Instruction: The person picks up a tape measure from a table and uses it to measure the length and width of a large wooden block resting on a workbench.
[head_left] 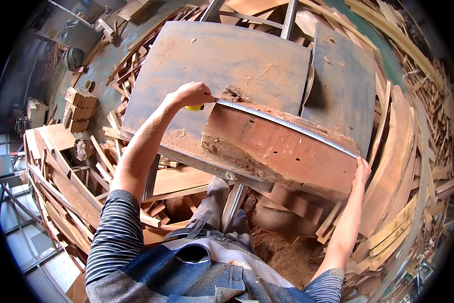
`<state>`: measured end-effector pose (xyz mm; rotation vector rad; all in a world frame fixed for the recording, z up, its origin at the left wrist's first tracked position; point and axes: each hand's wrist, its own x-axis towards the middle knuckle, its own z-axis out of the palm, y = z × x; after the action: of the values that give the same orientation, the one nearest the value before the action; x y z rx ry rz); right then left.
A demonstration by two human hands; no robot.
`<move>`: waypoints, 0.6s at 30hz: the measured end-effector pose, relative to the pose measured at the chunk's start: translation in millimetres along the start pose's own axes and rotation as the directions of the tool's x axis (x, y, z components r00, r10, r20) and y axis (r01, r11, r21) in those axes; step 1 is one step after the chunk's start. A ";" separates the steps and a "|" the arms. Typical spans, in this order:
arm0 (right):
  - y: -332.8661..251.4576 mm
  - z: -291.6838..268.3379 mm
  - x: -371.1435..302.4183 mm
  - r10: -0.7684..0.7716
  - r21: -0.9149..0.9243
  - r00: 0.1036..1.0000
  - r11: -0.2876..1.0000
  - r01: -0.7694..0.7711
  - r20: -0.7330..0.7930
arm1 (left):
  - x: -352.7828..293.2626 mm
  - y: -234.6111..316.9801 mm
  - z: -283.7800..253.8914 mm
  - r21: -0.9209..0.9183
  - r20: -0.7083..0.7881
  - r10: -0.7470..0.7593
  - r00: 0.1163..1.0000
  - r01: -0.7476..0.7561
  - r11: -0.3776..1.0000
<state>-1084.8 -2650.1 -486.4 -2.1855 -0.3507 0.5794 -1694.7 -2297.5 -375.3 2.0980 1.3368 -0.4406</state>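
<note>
A thick reddish wooden slab [282, 147] with rough, bark-like edges lies on a dusty metal saw table [206, 65], its near right part sticking out past the table's front edge. Across the slab's far side runs a white tape measure blade [287, 124], pulled straight. My left hand [192, 95] is closed at the blade's left end, with the yellow tape case partly hidden beneath it. At the slab's right end my right hand [361, 171] pinches the other end of the blade against the wood. A few small dark holes mark the slab's face.
A second metal table panel [340, 76] adjoins on the right, with a curved upright metal piece [310, 83] at the gap. Long boards [388, 171] and offcuts crowd the right side. Stacked wood blocks [79, 108] and a wood pile [60, 166] stand left. Sawdust [282, 252] covers the floor below.
</note>
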 end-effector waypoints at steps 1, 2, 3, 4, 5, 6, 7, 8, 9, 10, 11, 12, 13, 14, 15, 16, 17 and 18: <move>9.1 -4.2 6.9 -0.043 -0.002 0.999 0.999 0.043 -0.022 | 3.0 0.5 -0.3 -0.002 0.008 0.012 1.000 -0.012 1.000; 18.5 -9.2 12.4 -0.059 -0.003 0.998 0.998 0.059 -0.037 | 5.2 0.5 -0.4 -0.004 0.017 0.023 1.000 -0.023 1.000; 20.8 -7.9 14.8 -0.075 -0.004 0.996 0.997 0.075 -0.041 | 4.5 0.4 -0.2 -0.011 0.016 0.020 1.000 -0.020 1.000; 23.0 -6.5 16.9 -0.092 -0.005 0.995 0.996 0.092 -0.044 | 3.4 0.3 0.2 -0.018 0.016 0.017 1.000 -0.017 1.000; 25.4 -4.7 18.5 -0.092 -0.006 0.995 0.996 0.092 -0.049 | 1.3 -1.0 0.0 -0.024 0.015 0.015 1.000 -0.014 1.000; 27.0 -4.4 19.2 -0.097 -0.003 0.993 0.995 0.097 -0.061 | 1.5 -1.5 0.5 -0.027 0.010 0.013 1.000 -0.012 1.000; 28.5 -3.4 20.1 -0.102 0.001 0.992 0.995 0.103 -0.072 | 1.6 -1.5 1.2 -0.030 0.006 0.011 1.000 -0.011 0.999; 30.9 -1.4 20.0 -0.111 0.011 0.990 0.994 0.113 -0.084 | 1.5 -1.2 2.0 -0.032 0.001 0.012 1.000 -0.012 0.999; 31.1 -5.7 18.4 -0.099 0.016 0.991 0.995 0.101 -0.089 | 3.4 0.6 4.0 -0.030 -0.020 0.023 1.000 -0.024 0.999; 31.4 -8.3 17.3 -0.087 0.023 0.992 0.996 0.090 -0.093 | 3.5 1.0 5.2 -0.027 -0.040 0.037 0.999 -0.038 0.999; 31.8 -9.1 17.1 -0.053 0.031 0.995 0.998 0.056 -0.084 | 2.8 1.1 6.0 -0.022 -0.060 0.053 0.997 -0.054 0.998; 30.4 -14.7 13.9 -0.016 0.037 0.996 0.999 0.019 -0.085 | 3.1 3.0 8.4 -0.004 -0.080 0.073 0.994 -0.073 0.997; 19.8 -12.6 5.2 0.032 0.107 0.998 0.994 -0.025 -0.060 | -1.5 0.9 12.1 0.014 -0.098 0.085 0.992 -0.084 0.996; 2.2 -5.0 -8.6 0.077 0.176 0.997 0.982 -0.070 -0.029 | -9.0 -0.9 16.4 0.032 -0.116 0.095 0.989 -0.092 0.995; -3.4 -10.0 -16.9 0.085 0.232 0.995 0.970 -0.073 -0.044 | -18.6 5.7 16.4 0.003 -0.129 0.135 0.982 -0.136 0.991; -7.2 -15.8 -25.1 0.093 0.290 0.994 0.954 -0.072 -0.059 | -31.3 12.6 14.8 -0.023 -0.143 0.174 0.974 -0.179 0.984; -12.8 -18.3 -35.8 0.083 0.285 0.992 0.957 -0.053 -0.095 | -46.7 17.1 16.4 -0.064 -0.160 0.175 0.972 -0.187 0.980; -16.8 -21.9 -46.5 0.071 0.278 0.990 0.960 -0.034 -0.126 | -60.3 19.6 19.4 -0.106 -0.177 0.170 0.969 -0.191 0.976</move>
<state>-1114.1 -2674.3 -447.9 -1.9563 -0.1306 0.4756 -1702.6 -2358.1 -349.7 2.1672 1.2156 -0.1047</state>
